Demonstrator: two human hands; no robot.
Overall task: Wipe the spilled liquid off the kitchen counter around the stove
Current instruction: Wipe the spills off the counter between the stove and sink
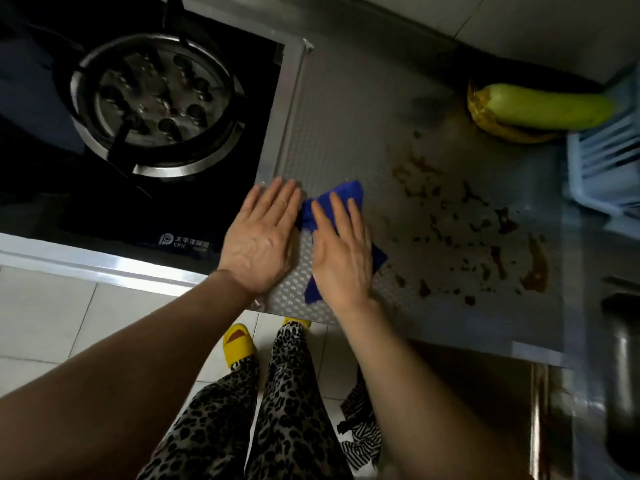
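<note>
A blue cloth [348,194] lies flat on the grey patterned counter [346,116], just right of the black gas stove [145,109]. My right hand [341,252] presses flat on the cloth with its fingers spread. Beside it on the bare counter rests my left hand [259,237], palm down, its fingertips touching the cloth's left edge. Brown spilled liquid [485,237] is spattered in spots and streaks over the counter to the right of the cloth, apart from it.
A green vegetable with a yellow husk [540,107] lies at the back right. A pale blue rack [606,168] stands at the right edge, with a sink [623,358] below it. The counter's front edge runs under my wrists.
</note>
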